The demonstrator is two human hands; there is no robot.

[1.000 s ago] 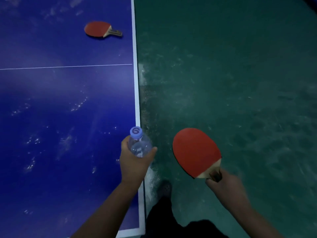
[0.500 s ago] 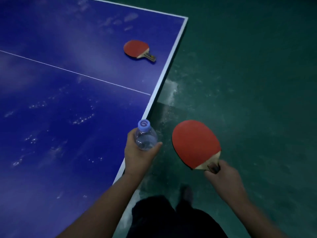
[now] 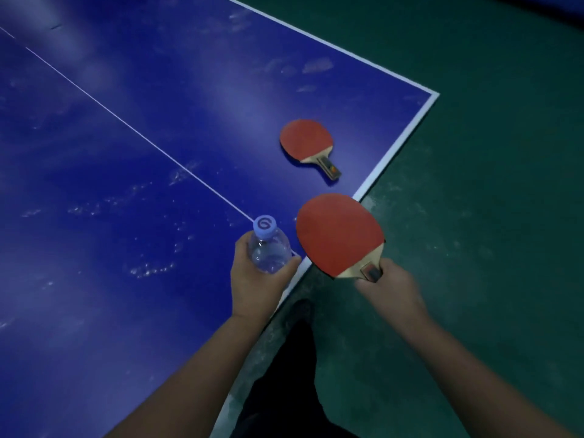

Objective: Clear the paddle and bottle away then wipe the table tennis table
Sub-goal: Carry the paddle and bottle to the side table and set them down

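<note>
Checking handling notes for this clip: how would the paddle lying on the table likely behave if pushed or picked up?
The paddle lies flat on the table, so it would probably slide, not roll. It looks stiff, a thin blade. Its handle points toward the near edge, likely an easy, light grab.

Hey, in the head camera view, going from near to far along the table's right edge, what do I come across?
Left hand gripping the water bottle → right hand holding a red paddle by its handle → second red paddle lying flat on the table → table corner.
</note>
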